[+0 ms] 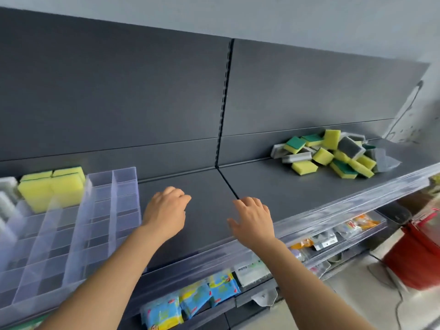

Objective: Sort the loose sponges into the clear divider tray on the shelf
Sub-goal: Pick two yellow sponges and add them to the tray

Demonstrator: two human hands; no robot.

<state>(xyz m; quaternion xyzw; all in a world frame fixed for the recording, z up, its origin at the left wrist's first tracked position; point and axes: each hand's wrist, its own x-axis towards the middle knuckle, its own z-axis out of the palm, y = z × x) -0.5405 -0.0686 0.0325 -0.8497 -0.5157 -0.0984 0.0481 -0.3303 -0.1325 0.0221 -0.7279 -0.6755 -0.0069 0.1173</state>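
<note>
The clear tray (71, 246) sits on the shelf (273, 186), with yellow sponges (51, 189) standing in its far compartments. Just right of the tray, the left hand (166, 210) hovers loosely curled and empty. Farther right, the right hand (253, 222) is relaxed, spread and empty. The loose sponges (333, 156) lie heaped well right of the tray.

Divider tray (114, 210) lies left on shelf (273, 186); loose sponges (333, 156) right.
</note>
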